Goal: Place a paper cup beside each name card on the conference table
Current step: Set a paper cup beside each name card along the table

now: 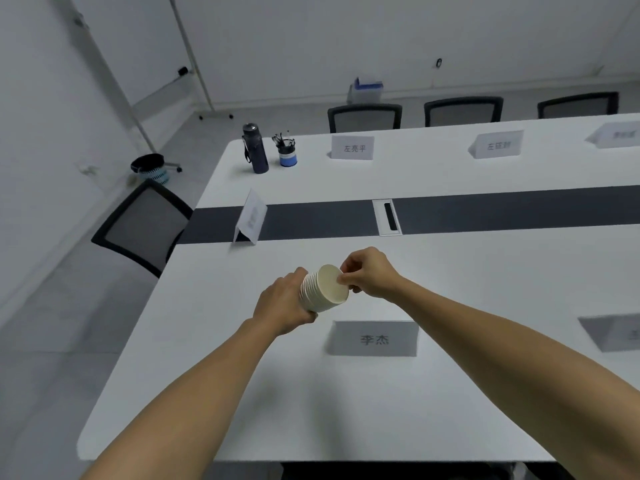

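Reaching out over the white desk (242, 393), both bare forearms meeting above the nearest name card (374, 338). Left hand (285, 304) wrapping a sideways stack of paper cups (323, 289), grip closed around it. Right hand (367, 273) pinching the rim of the outermost cup with its fingertips (343, 279). Hovering just behind the card, stack off the desk. Standing farther off: more name cards (352, 147), a dark bottle (255, 148).

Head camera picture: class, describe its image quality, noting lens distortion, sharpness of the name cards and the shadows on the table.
Head view: wide-angle bending bows the conference table edges and the whiteboard stand; the near name card is readable though soft, while the far right name card smears into blur; lighting is flat and cool, leaving only faint shadows beside the cards; the paper cup stack shows no glare.
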`<state>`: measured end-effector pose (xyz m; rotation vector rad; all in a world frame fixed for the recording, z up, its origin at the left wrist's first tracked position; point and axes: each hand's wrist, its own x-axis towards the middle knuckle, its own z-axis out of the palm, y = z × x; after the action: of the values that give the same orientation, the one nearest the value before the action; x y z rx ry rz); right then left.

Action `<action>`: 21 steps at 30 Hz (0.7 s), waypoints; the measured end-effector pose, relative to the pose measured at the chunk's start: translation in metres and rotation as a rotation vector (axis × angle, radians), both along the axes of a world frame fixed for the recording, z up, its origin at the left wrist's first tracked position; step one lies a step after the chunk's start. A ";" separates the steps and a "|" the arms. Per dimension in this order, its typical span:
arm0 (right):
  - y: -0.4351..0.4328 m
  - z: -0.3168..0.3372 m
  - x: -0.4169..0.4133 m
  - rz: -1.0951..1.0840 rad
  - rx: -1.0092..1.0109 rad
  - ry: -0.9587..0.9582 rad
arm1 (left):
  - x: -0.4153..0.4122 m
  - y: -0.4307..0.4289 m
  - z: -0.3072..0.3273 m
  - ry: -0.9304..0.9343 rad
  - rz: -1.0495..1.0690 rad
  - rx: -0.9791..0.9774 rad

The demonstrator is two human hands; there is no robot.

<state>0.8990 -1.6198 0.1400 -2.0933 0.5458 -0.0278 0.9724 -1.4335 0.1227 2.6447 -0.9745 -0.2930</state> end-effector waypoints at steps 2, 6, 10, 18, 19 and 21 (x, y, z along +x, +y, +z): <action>0.000 -0.003 0.008 -0.018 0.004 0.004 | 0.011 -0.001 -0.005 0.013 -0.017 0.005; -0.003 -0.014 0.016 -0.057 -0.007 0.024 | 0.027 -0.006 -0.014 0.021 -0.051 0.021; -0.012 -0.019 0.017 -0.120 0.019 0.051 | 0.038 -0.014 -0.026 0.046 -0.079 0.026; -0.073 -0.025 0.022 -0.443 0.108 0.038 | 0.050 -0.019 -0.054 0.176 0.044 0.034; -0.080 -0.036 0.023 -0.463 0.087 0.065 | 0.049 -0.017 -0.059 0.197 0.067 0.043; -0.088 -0.063 0.023 -0.461 0.057 0.151 | 0.045 -0.012 -0.068 0.235 0.106 0.059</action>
<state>0.9217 -1.7080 0.0773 -1.8835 1.0979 -0.1183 1.0178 -1.4451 0.0545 2.6275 -0.7591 -0.6004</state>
